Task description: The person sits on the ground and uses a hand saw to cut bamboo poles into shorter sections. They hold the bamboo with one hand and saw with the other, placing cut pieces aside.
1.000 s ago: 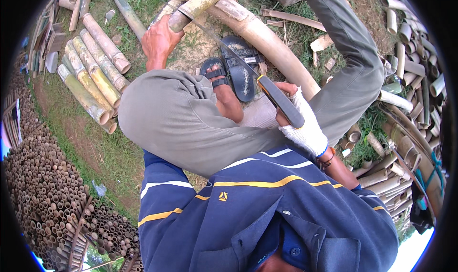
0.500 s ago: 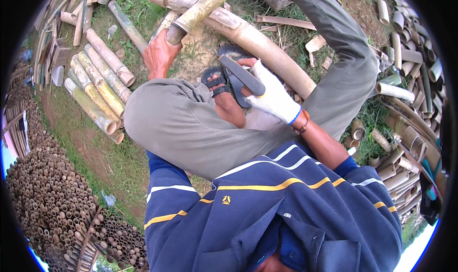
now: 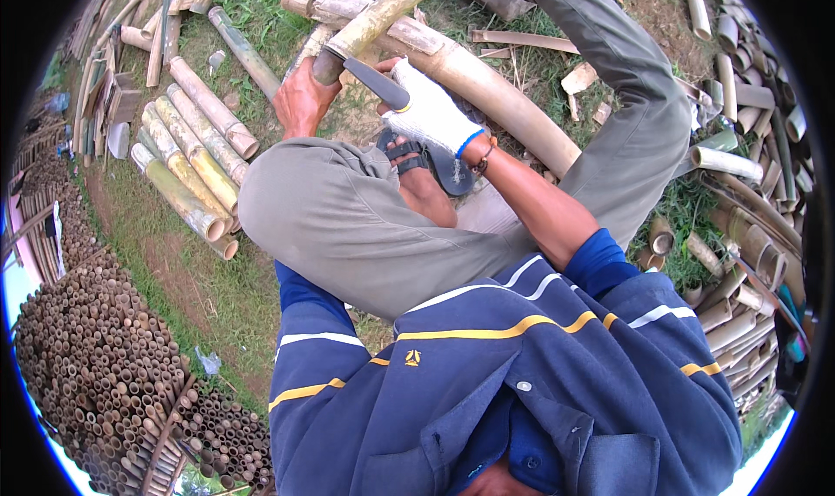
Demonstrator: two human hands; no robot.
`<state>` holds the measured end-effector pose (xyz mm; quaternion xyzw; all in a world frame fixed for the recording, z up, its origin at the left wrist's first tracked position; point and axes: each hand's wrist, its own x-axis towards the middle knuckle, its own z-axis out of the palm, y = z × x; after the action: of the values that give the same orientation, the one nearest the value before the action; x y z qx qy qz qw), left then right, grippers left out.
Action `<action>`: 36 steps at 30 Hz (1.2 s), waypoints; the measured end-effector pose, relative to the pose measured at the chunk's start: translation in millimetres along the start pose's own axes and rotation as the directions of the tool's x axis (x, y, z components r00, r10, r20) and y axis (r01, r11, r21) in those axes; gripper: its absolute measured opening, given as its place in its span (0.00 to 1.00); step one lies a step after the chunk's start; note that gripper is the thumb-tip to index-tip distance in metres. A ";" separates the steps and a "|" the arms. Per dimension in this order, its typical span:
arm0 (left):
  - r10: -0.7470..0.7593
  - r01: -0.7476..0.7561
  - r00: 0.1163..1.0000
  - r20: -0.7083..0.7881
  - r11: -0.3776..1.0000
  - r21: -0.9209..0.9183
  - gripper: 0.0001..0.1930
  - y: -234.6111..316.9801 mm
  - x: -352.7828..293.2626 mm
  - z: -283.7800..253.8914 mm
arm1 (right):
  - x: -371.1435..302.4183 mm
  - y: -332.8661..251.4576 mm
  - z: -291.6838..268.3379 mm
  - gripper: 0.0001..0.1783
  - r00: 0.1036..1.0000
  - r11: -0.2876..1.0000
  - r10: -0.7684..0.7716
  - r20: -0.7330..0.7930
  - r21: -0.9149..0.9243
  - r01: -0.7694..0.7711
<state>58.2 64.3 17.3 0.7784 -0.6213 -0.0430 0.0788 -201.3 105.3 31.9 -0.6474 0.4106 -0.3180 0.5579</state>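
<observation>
The right hand (image 3: 428,113), in a white knit glove, sits just above the middle of the frame with its fingers curled tight around the handle of a broad knife (image 3: 370,78). The blade runs up and to the left from the fist, its tip meeting the cut end of a bamboo pole (image 3: 383,17). The right forearm comes in bare from the lower right, sleeve pushed up to the elbow, wrist bent toward the pole.

The left hand (image 3: 302,104) is bare and lies left of the knife, fingers wrapped around the lower end of the same bamboo pole; how firmly it grips cannot be told. Its arm is hidden behind the raised knee in grey trousers (image 3: 348,226).

The pole slants from the left hand up toward the top centre, lying across a thicker bamboo log (image 3: 487,87). A sandalled foot (image 3: 417,161) rests just below the gloved hand. A row of cut bamboo lengths (image 3: 187,161) lies on the grass at the left, and stacked bamboo tubes (image 3: 96,365) fill the lower left.
</observation>
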 end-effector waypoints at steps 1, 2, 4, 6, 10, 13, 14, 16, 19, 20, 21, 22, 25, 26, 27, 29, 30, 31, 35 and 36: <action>-0.016 0.016 1.000 0.003 1.000 0.003 0.35 -4.2 -3.1 -0.8 | -15.2 -9.8 -5.7 0.32 0.999 0.999 -0.033 0.021 -0.025 0.034; -0.035 0.035 0.999 0.011 0.999 0.005 0.35 -8.1 -7.4 0.2 | -43.1 -16.9 -14.7 0.32 0.997 0.997 -0.061 0.045 -0.047 0.063; -0.016 0.016 0.999 0.046 1.000 -0.006 0.35 2.3 2.5 5.9 | -101.8 -3.2 -38.8 0.33 0.991 0.981 -0.131 -0.032 -0.148 0.125; -0.078 0.078 0.996 0.041 0.997 0.001 0.35 -13.4 -13.2 -0.4 | -152.6 -38.0 -63.9 0.35 0.979 0.982 0.182 0.088 -0.076 -0.175; -0.055 0.056 0.998 0.026 0.998 -0.025 0.34 -8.2 -11.0 -0.4 | -152.2 -32.9 -60.9 0.35 0.990 0.980 0.135 0.035 -0.151 -0.129; -0.023 0.024 0.999 0.023 0.999 -0.037 0.33 1.7 -8.2 -3.1 | -63.7 9.0 -22.9 0.32 0.984 0.973 -0.176 -0.041 -0.162 0.167; -0.021 0.021 1.000 0.012 0.999 -0.040 0.32 2.1 -5.4 -0.4 | -37.4 3.0 -15.2 0.32 0.996 0.997 -0.079 0.031 0.006 0.079; -0.010 0.010 1.000 0.008 0.999 -0.037 0.32 1.6 -4.8 3.7 | -6.3 5.8 -2.6 0.31 0.996 0.995 -0.081 -0.038 -0.064 0.078; -0.011 0.011 1.000 -0.004 0.999 -0.046 0.33 -3.3 -1.5 8.6 | 1.7 3.2 -1.2 0.31 0.996 0.996 -0.082 -0.031 -0.051 0.080; -0.009 0.009 1.000 -0.002 0.999 -0.049 0.33 -5.0 -3.3 9.3 | -23.0 -0.8 -10.2 0.32 0.996 0.996 -0.089 -0.001 0.013 0.089; -0.013 0.013 1.000 0.003 0.999 -0.048 0.33 -8.4 -7.4 11.0 | -50.0 -3.0 -19.0 0.30 0.996 0.996 -0.090 0.010 0.002 0.090; -0.037 0.035 0.999 -0.025 0.997 -0.065 0.34 -11.5 -10.7 12.0 | -70.8 -4.5 -27.2 0.33 0.997 0.988 -0.075 0.001 -0.135 0.075; -0.117 0.102 0.984 -0.133 0.988 -0.118 0.36 -30.4 -14.9 10.0 | -136.7 -18.7 -56.5 0.34 0.990 0.989 0.120 0.074 -0.101 -0.112; -0.130 0.114 0.983 -0.127 0.985 -0.127 0.36 -28.0 -17.5 5.5 | -147.7 -21.2 -62.8 0.34 0.952 0.954 0.292 0.089 -0.103 -0.283; -0.146 0.129 0.982 -0.120 0.982 -0.137 0.37 -26.2 -20.9 1.2 | -152.9 -11.9 -62.1 0.35 0.949 0.952 0.302 0.086 -0.079 -0.296; -0.121 0.091 0.984 -0.132 0.972 -0.217 0.38 -27.2 -21.9 -3.9 | -148.8 -1.3 -52.4 0.36 0.985 0.982 0.162 0.054 -0.105 -0.156; -0.118 0.075 0.984 -0.136 0.955 -0.288 0.38 -28.7 -25.2 -0.2 | -142.3 5.0 -47.2 0.37 0.999 0.987 0.022 0.040 -0.161 -0.016; -0.124 0.067 0.982 -0.144 0.934 -0.350 0.39 -35.3 -30.9 2.7 | -132.8 10.9 -39.5 0.37 0.991 0.969 -0.124 0.044 -0.208 0.131; -0.094 -0.011 0.984 -0.148 0.811 -0.585 0.38 -37.4 -33.8 0.2 | -112.8 54.2 -25.2 0.37 0.947 0.745 0.013 0.320 -0.635 0.204; -0.093 -0.016 0.985 -0.145 0.786 -0.617 0.38 -39.7 -35.3 0.4 | -116.0 54.3 -24.7 0.37 0.935 0.701 0.038 0.353 -0.676 0.227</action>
<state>88.3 107.2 8.8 0.7234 -0.5483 -0.1794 0.3793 -285.7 194.6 -11.8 -0.8766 0.3635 -0.0479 0.3118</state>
